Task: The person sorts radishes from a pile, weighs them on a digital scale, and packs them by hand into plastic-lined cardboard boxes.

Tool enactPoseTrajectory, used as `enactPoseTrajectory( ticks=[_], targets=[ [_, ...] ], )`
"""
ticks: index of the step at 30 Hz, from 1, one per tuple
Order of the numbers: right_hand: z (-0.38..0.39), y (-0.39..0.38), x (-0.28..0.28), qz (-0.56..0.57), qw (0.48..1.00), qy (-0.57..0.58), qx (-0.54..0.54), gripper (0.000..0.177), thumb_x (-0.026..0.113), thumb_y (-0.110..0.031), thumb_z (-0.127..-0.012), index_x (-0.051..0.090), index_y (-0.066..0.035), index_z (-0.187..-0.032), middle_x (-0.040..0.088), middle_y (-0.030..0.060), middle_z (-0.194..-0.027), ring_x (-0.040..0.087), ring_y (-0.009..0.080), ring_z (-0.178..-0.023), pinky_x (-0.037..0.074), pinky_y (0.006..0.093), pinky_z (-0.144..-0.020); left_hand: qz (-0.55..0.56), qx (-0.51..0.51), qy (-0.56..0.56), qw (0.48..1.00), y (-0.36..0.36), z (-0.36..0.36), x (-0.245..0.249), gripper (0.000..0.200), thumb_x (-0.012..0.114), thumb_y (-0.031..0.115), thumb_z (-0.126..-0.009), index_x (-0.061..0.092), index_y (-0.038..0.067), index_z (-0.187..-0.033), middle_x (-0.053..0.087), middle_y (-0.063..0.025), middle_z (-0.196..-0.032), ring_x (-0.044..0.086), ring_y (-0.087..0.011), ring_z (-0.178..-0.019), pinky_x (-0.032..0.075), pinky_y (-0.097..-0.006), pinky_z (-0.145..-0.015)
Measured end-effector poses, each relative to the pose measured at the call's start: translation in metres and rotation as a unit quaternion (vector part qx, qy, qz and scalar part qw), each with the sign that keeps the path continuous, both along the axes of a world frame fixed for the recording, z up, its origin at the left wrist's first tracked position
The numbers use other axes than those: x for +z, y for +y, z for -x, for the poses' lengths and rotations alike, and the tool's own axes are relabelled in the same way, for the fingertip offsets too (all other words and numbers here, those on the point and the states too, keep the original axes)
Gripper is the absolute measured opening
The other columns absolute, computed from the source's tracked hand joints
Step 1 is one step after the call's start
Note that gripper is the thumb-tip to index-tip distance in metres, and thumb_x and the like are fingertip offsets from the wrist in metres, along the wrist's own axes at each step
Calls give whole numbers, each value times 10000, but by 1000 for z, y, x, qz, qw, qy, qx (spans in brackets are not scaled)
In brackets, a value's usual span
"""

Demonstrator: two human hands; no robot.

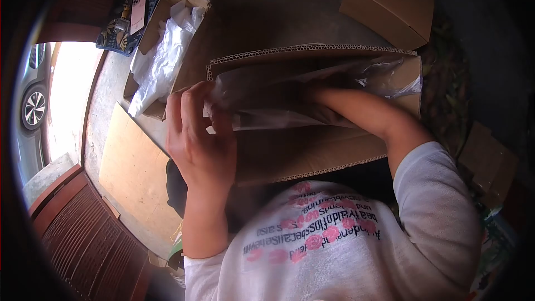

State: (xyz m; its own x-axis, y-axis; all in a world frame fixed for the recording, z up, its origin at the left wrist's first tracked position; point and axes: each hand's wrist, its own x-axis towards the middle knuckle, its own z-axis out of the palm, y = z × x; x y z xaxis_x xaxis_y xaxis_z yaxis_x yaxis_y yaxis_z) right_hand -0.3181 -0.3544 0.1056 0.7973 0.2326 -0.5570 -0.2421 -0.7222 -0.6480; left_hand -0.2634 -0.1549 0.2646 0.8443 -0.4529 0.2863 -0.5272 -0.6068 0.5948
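Note:
A large open cardboard box [312, 156] stands right in front of me, lined with a clear plastic bag [267, 86]. At the box's left end, my left hand [198, 128] has its fingers curled round the edge of the bag. My right forearm reaches down into the box from the right, inside the bag's opening. Only the wrist and back of my right hand [317, 100] show dimly; its fingers are hidden in the dark interior, so what they touch cannot be seen.
A narrower cardboard box [150, 39] with crumpled white plastic [170, 50] stands at upper left, beside a pink phone [138, 11]. A closed carton [387, 5] sits at upper right. A flat cardboard sheet [131, 161] and a wooden slatted chair [100, 239] are on the left.

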Motion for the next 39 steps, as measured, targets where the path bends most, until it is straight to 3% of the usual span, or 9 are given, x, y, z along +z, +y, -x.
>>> enactPoseTrajectory(
  ticks=[3, 9, 11, 16, 21, 24, 29, 33, 39],
  targets=[
    [-8, 13, 10, 5, 996, -88, 23, 398, 570, -159, -892, 492, -16, -1254, 526, 134, -1229, 465, 158, -1180, 366, 285, -1015, 28, 33, 70, 997, -1, 6, -1, 240, 659, -3, -781, 551, 40, -991, 595, -80, -810, 620, -186, -573, 489, -303, -536],
    [-19, 45, 1, 9, 985, -156, 69, 428, 572, -161, -889, 475, -15, -1280, 512, 141, -1260, 452, 167, -1208, 351, 288, -1034, 23, -33, 104, 994, 1, 7, -6, 274, 659, -31, -764, 519, 18, -995, 615, -94, -844, 636, -176, -611, 499, -280, -545],
    [-15, 34, 5, 5, 987, -134, 84, 439, 573, -162, -888, 469, -15, -1289, 507, 144, -1270, 447, 170, -1218, 346, 289, -1040, 112, -47, 194, 974, 0, 9, -7, 255, 640, -30, -804, 507, 8, -1018, 621, -97, -859, 641, -171, -638, 513, -277, -575],
    [-5, -4, 10, 25, 992, -25, 124, 465, 575, -164, -886, 455, -15, -1310, 495, 150, -1296, 436, 177, -1241, 334, 292, -1055, 378, -59, 513, 768, 4, 2, -1, 275, 591, 16, -902, 461, -13, -1142, 612, -113, -959, 617, -140, -685, 508, -226, -600],
    [9, -14, -18, 124, 983, 30, 133, 491, 577, -165, -884, 441, -14, -1331, 484, 156, -1322, 425, 184, -1265, 321, 295, -1071, 460, -29, 593, 661, 9, 1, 3, 340, 513, 50, -948, 412, 19, -1271, 609, -112, -976, 568, -105, -609, 522, -245, -646],
    [13, -19, -25, 185, 969, 55, 158, 506, 579, -166, -883, 433, -14, -1344, 476, 160, -1338, 418, 189, -1279, 314, 296, -1080, 495, -53, 575, 649, 12, -4, -5, 383, 490, 43, -952, 388, 41, -1321, 609, -122, -1010, 522, -68, -568, 549, -266, -648],
    [17, -27, -19, 285, 922, 117, 235, 533, 581, -168, -881, 419, -14, -1365, 465, 166, -1364, 407, 196, -1303, 301, 299, -1096, 404, -35, 531, 744, 3, -1, 8, 609, 519, 17, -926, 238, 71, -1463, 461, -222, -1349, 494, 1, -550, 566, -197, -595],
    [20, -15, -3, 300, 899, 134, 290, 554, 582, -169, -880, 408, -13, -1382, 455, 171, -1384, 398, 202, -1322, 291, 302, -1108, 409, -20, 538, 737, 1, 1, 12, 615, 543, 21, -915, 256, 70, -1456, 474, -216, -1335, 520, -8, -560, 566, -191, -580],
    [-15, 33, -20, 53, 971, -192, 131, 527, 585, -172, -875, 439, -14, -1356, 471, 179, -1366, 426, 226, -1295, 325, 325, -1080, 398, 7, 533, 747, -5, 2, 17, 628, 560, 13, -905, 259, 66, -1453, 517, -203, -1290, 590, -42, -653, 575, -210, -641]
  ],
)
